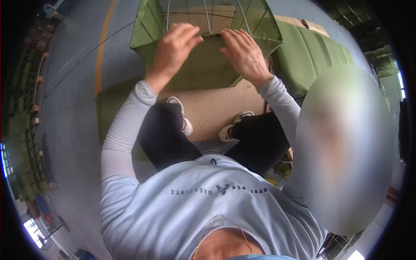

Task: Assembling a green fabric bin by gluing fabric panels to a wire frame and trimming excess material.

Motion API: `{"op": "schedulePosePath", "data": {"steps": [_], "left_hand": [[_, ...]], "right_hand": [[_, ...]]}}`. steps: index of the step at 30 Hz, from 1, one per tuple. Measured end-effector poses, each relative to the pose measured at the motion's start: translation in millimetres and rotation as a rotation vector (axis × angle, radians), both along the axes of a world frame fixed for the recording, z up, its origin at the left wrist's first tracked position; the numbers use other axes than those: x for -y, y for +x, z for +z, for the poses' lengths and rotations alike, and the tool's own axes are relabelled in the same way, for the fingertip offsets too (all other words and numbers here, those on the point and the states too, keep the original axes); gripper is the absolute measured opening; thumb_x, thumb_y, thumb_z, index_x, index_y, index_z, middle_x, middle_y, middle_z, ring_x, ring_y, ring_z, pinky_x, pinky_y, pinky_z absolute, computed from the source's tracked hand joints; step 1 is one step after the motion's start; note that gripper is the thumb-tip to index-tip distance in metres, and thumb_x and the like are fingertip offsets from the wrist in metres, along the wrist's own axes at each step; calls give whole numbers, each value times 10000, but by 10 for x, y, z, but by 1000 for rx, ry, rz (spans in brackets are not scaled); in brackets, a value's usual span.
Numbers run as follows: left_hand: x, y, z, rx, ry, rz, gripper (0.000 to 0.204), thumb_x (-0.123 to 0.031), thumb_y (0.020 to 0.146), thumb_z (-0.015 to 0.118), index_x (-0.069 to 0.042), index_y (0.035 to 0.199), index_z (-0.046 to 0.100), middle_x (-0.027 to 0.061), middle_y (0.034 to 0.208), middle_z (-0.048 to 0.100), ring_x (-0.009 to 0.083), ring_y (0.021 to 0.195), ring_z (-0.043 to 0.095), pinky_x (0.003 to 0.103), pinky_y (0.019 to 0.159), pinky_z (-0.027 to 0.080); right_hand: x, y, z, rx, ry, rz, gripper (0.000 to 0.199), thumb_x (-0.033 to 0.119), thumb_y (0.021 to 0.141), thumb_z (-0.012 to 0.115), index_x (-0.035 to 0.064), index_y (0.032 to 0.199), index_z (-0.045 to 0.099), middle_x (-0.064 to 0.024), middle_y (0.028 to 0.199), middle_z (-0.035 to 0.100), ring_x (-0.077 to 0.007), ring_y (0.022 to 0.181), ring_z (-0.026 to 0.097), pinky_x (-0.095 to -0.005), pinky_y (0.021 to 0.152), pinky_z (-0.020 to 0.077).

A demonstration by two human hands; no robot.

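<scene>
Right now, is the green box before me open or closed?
Open on its upper side: the green box shows inner walls and thin rods, with no cover.

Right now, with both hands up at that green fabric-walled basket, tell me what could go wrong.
Fingers could get scraped: the left hand and right hand are close to the thin metal rods.
The green fabric-walled basket might sag or crease along its near rim if both hands press there.
If it tipped toward the wearer, it might strike the sneakers, which are on the wearer's side of it.
</scene>
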State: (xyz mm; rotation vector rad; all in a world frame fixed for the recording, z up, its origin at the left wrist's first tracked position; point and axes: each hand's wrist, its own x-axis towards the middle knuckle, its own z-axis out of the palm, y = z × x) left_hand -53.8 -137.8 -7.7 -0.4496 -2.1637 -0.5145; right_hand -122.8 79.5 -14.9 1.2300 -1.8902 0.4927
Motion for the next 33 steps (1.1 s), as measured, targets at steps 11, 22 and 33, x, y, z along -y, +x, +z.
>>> {"op": "schedulePosePath", "data": {"steps": [11,22,33], "left_hand": [[-80,-79,75,123,-87,43,70,-132,802,675,-89,801,620,54,752,572,240,716,602,351,578,475],[-257,675,31,288,-98,-45,179,-218,908,554,-75,801,554,86,752,526,287,715,581,389,575,437],[-314,295,106,249,-9,-191,76,-112,874,571,-71,888,633,93,863,607,292,815,611,386,670,485]], "right_hand": [[398,-6,79,279,56,-342,474,463,886,566,101,579,571,-99,600,619,-253,588,615,-361,614,468],[110,684,150,383,294,-199,660,588,878,490,40,529,603,-138,507,559,-293,524,611,-402,517,467],[25,161,258,673,439,-17,680,608,859,504,-18,617,614,-205,631,588,-400,645,595,-448,580,480]]}}
